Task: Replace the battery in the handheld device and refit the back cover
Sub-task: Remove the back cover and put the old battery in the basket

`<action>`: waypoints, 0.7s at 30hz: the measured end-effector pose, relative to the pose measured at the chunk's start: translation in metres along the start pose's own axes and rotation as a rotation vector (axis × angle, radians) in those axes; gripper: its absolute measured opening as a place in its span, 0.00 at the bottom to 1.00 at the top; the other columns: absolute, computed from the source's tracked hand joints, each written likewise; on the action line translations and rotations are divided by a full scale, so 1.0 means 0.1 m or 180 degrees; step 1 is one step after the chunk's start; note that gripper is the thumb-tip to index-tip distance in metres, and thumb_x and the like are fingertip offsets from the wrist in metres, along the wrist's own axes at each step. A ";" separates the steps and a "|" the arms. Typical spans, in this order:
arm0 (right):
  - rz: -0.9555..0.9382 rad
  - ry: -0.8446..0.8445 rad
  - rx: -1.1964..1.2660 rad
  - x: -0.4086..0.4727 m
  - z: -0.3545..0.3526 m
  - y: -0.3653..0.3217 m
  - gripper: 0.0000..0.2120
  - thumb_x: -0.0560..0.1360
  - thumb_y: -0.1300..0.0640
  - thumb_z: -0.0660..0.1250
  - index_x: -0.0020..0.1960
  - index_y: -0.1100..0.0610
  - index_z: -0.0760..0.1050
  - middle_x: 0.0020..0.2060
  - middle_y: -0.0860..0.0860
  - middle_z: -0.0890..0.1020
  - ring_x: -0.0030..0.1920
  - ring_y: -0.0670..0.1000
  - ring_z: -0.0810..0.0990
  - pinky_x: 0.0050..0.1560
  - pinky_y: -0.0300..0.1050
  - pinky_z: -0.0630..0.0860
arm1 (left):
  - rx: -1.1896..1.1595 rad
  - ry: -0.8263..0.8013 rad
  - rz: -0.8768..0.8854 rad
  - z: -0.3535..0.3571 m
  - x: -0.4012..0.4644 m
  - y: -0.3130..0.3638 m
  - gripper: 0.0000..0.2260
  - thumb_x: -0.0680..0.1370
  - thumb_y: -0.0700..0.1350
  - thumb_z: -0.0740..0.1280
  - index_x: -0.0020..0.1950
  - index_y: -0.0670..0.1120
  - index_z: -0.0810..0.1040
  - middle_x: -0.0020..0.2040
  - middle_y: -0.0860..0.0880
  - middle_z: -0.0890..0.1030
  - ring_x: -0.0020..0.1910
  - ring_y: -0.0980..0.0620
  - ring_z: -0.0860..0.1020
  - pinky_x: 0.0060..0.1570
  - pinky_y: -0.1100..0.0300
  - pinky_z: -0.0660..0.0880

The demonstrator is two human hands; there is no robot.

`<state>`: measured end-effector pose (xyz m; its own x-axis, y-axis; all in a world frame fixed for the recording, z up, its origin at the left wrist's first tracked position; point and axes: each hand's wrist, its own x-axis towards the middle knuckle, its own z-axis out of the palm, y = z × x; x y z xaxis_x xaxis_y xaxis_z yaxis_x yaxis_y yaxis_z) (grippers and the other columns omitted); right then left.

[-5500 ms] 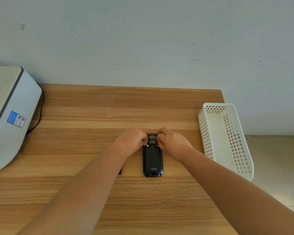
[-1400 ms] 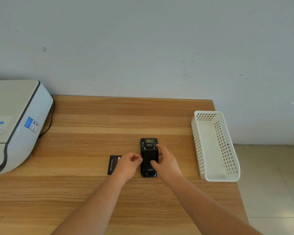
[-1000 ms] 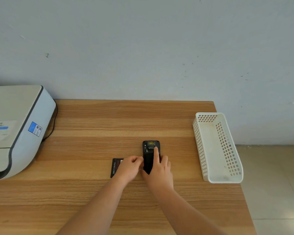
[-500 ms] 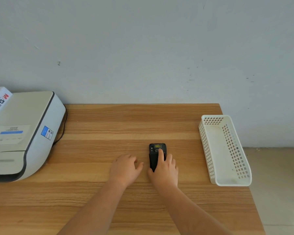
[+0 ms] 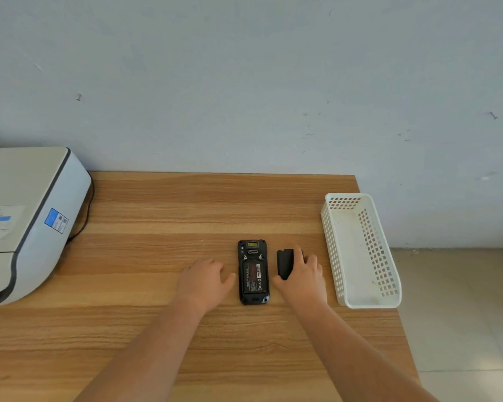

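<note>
The black handheld device lies face down in the middle of the wooden table. Its back is uncovered, and a battery with a red and white label sits in the compartment. My right hand grips the black back cover just right of the device, low over the table. My left hand rests flat on the table left of the device, fingers apart. The spare battery seen earlier on that side is hidden under it.
A white perforated plastic basket stands at the table's right edge, close to my right hand. A grey printer with a black cable fills the left end. A wall runs behind the table, and tiled floor lies to the right.
My right hand has taken the back cover off the device and carried it to the right, exposing the battery. My left hand has settled over the spot where the loose battery lay.
</note>
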<state>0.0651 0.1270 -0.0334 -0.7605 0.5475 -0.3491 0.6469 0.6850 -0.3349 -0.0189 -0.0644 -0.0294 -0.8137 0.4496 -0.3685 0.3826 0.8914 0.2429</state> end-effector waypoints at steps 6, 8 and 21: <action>0.0204 -0.0294 -0.0266 0.03 0.04 0.22 0.39 0.72 0.42 0.67 0.76 0.51 0.54 0.66 0.56 0.64 0.63 0.57 0.67 0.55 0.49 0.74 | 0.0107 -0.0139 0.0034 -0.04 0.05 0.03 0.15 0.80 0.59 0.57 0.51 0.51 0.76 0.47 0.54 0.77 0.45 0.55 0.76 0.45 0.59 0.72; 0.0212 -0.0332 -0.0307 0.06 0.06 0.26 0.38 0.72 0.42 0.67 0.75 0.52 0.54 0.66 0.57 0.63 0.64 0.58 0.66 0.55 0.49 0.74 | 0.0121 -0.0192 0.0026 -0.06 0.08 0.01 0.15 0.80 0.60 0.57 0.52 0.51 0.77 0.47 0.54 0.78 0.45 0.55 0.76 0.43 0.59 0.72; 0.0157 -0.0585 -0.0395 0.16 0.09 0.33 0.38 0.71 0.42 0.68 0.74 0.52 0.55 0.66 0.57 0.62 0.65 0.58 0.64 0.58 0.52 0.73 | -0.0451 -0.0441 -0.0145 0.01 0.10 0.12 0.13 0.79 0.58 0.62 0.56 0.52 0.78 0.48 0.56 0.78 0.44 0.59 0.76 0.46 0.59 0.77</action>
<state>0.0748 0.1545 -0.0581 -0.6978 0.4928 -0.5199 0.6626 0.7197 -0.2073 -0.0226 -0.0490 -0.0309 -0.7570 0.4211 -0.4997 0.2733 0.8986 0.3433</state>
